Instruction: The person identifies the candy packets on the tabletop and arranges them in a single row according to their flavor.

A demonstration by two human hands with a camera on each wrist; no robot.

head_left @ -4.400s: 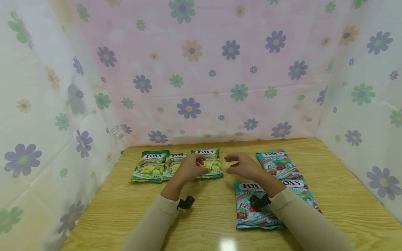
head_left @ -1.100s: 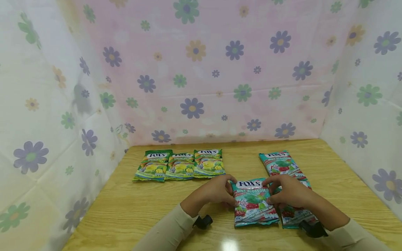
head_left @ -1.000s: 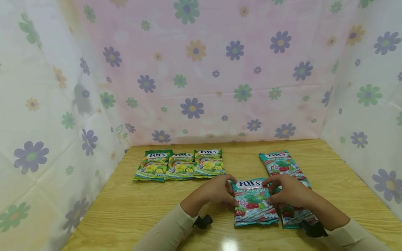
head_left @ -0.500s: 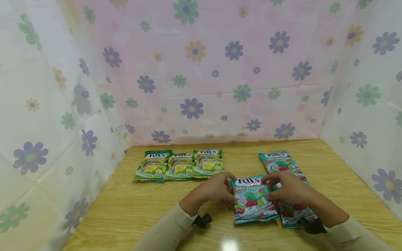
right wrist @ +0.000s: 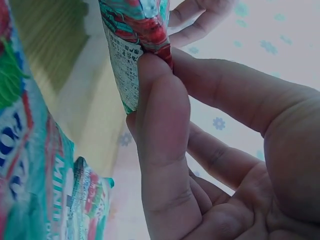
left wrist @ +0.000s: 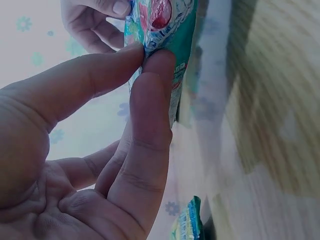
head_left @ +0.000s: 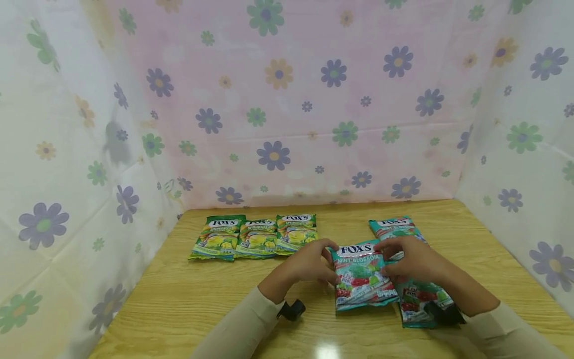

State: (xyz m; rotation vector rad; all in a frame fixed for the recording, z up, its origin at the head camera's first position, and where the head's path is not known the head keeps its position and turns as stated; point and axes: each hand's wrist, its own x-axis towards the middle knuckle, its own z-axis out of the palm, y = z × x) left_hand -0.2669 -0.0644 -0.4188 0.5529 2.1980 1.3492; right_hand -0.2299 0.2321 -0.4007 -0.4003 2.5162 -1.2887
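Compared with half a second ago, a Fox's Mint Blossom candy bag (head_left: 361, 281) has moved up and away from the person, both hands with it. The left hand (head_left: 310, 263) and right hand (head_left: 416, 263) pinch its opposite side edges between thumb and fingers. Its printed front faces the person; its long axis runs near to far, slightly turned, the logo end toward the floral cloth (head_left: 296, 99) behind it. Beneath it is a wood-grain table (head_left: 215, 309). A second Mint Blossom bag (head_left: 416, 299) lies just right of it, partly hidden; a third bag (head_left: 396, 227) lies beyond it, to the right. Three Fox's Springtea bags (head_left: 258, 242) form a row to its far left. Readable print: "FOX'S", "MINT BLOSSOM", "SPRINGTEA"; its small back lettering is illegible.
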